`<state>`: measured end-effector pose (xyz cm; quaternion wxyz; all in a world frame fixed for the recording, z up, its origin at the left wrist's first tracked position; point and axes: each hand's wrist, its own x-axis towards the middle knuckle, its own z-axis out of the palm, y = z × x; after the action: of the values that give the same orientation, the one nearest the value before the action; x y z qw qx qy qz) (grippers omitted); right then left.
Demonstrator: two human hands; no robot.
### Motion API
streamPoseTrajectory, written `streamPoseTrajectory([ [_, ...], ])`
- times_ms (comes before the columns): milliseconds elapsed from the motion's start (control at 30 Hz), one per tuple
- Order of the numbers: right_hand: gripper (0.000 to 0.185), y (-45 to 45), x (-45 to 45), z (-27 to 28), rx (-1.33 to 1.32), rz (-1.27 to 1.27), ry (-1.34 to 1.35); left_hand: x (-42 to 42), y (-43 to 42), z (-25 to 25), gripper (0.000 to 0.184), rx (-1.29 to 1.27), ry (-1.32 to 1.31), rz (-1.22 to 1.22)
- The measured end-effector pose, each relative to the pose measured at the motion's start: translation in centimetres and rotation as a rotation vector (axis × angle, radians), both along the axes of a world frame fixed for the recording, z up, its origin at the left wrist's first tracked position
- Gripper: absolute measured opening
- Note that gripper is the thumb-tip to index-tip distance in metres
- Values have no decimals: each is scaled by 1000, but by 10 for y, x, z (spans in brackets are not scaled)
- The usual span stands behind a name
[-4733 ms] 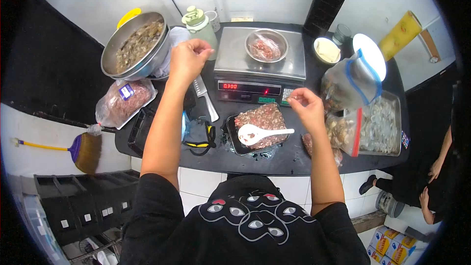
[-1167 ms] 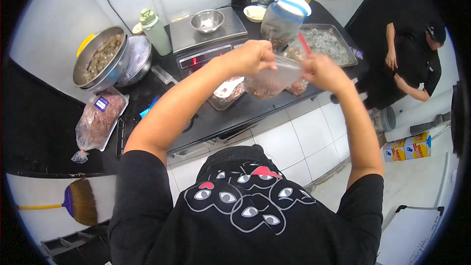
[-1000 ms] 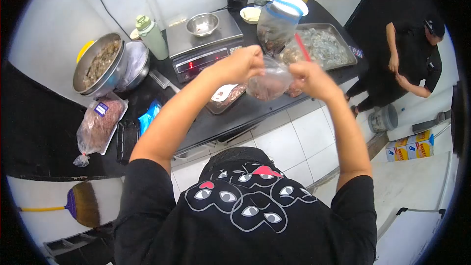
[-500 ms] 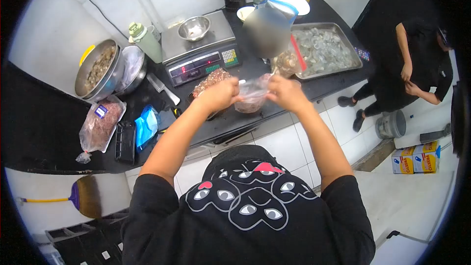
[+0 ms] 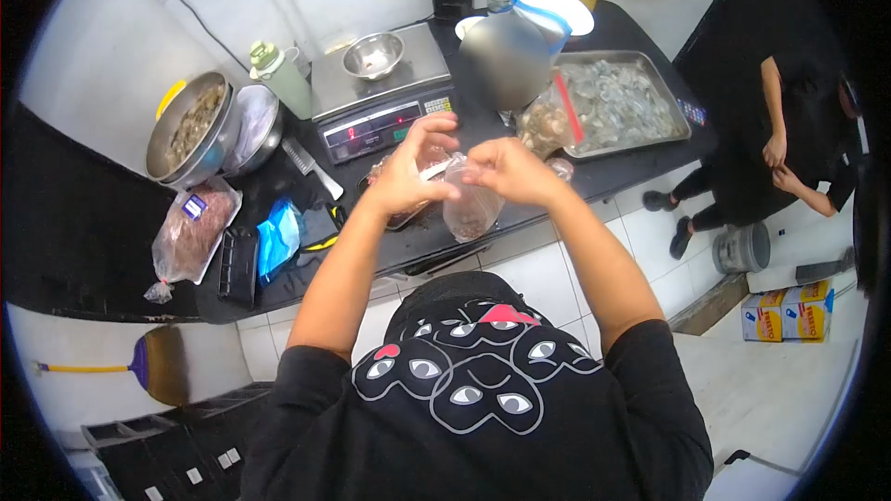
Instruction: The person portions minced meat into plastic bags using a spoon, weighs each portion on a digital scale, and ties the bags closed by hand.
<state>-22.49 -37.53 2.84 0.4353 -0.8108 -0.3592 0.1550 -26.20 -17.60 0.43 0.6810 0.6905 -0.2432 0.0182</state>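
My right hand (image 5: 513,170) pinches the top of a small clear plastic bag (image 5: 471,211) with some minced meat low inside it. The bag hangs in front of the table's near edge. Beside the bag, my left hand (image 5: 416,167) is open, thumb and fingers spread apart. Behind and below my left hand, a black tray of minced meat (image 5: 406,216) is mostly hidden. A steel bowl (image 5: 373,57) with a small bit in it sits on the digital scale (image 5: 382,126), whose red display is lit.
At left are bowls of shrimp (image 5: 193,130), bagged mince (image 5: 197,232), a knife (image 5: 322,176), a blue packet (image 5: 278,239) and a green bottle (image 5: 282,83). At right are a zip bag (image 5: 546,122) and a metal tray (image 5: 620,102). A person in black (image 5: 789,139) stands at far right.
The bag of meat has left the bowl on the scale and now hangs from my right hand. Within the last half second, my left hand has let go of the bag and spread its fingers.
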Motion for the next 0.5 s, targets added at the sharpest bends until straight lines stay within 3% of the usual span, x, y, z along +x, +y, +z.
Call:
streamPoseTrajectory([
  [67, 18, 3, -4, 33, 47, 67, -78, 4, 16, -9, 98, 463, -176, -33],
  [167, 19, 19, -3, 57, 121, 92, -182, -12, -5, -21, 102, 435, -160, -34],
  [267, 20, 35, 0, 64, 114, 47, -212, -20, -18, -18, 97, 216, 142, 90],
  [400, 19, 45, -4, 67, 106, -4, -163, -19, -26, -17, 73, 69, 63, 130],
  [500, 19, 48, -7, 63, 117, -19, -166, -20, -25, -17, 55, 96, 76, 192],
])
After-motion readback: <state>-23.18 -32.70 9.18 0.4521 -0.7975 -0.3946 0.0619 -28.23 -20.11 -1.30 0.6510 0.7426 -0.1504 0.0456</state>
